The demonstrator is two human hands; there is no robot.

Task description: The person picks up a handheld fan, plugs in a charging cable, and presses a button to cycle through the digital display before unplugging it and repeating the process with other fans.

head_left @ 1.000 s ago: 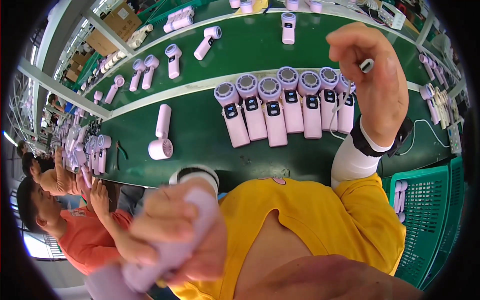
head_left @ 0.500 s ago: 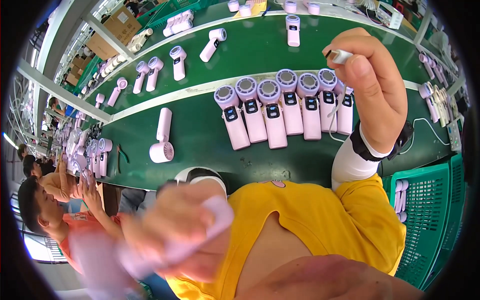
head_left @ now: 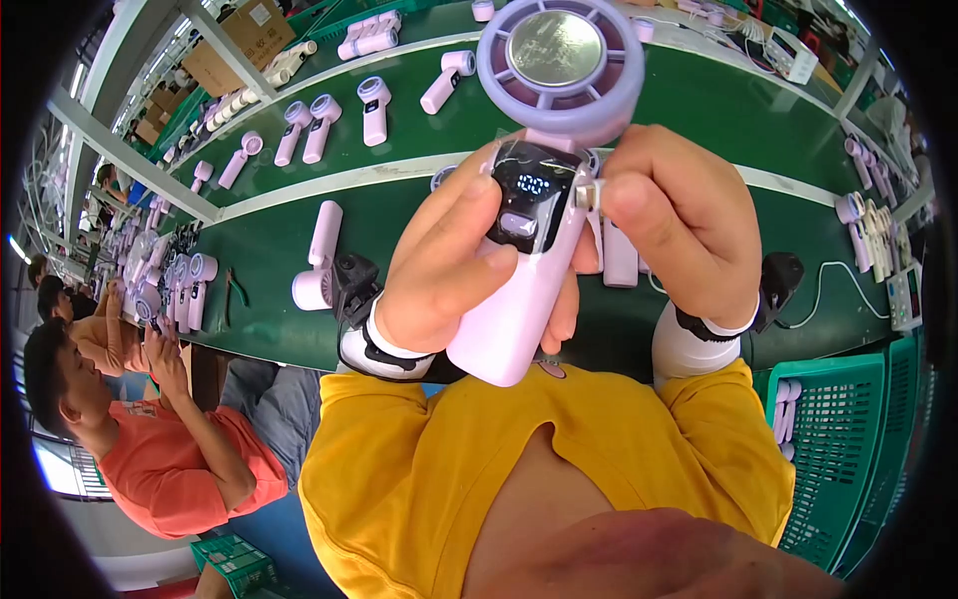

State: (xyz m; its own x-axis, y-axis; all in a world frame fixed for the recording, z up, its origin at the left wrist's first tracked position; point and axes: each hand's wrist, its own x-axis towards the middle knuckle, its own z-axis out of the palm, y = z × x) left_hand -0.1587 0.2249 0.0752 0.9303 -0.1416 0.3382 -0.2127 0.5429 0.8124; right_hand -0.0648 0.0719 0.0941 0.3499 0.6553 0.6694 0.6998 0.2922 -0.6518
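A pink handheld fan [head_left: 509, 314] with a lilac round head is upright and slightly tilted close in front of me. My left hand [head_left: 439, 255] is closed round its handle, thumb beside the black panel, whose display is lit. My right hand [head_left: 689, 225] pinches the white plug of a cable [head_left: 589, 195] at the right side of the fan, level with the panel. The plug meets the fan's side; how deep it sits is hidden by my fingers. Behind the held fan stands a row of similar fans [head_left: 620, 262], mostly covered by my hands.
One pink fan [head_left: 323, 240] lies to the left on the green table [head_left: 269, 304], near green-handled pliers [head_left: 235, 290]. More fans [head_left: 374, 112] lie on the raised far strip. Green crates [head_left: 833, 439] stand at the lower right. A co-worker in an orange shirt [head_left: 190, 459] sits at the left.
My left hand has brought the fan from the lower left up to the middle. My right hand, with the cable plug, has moved left and down to the fan's side.
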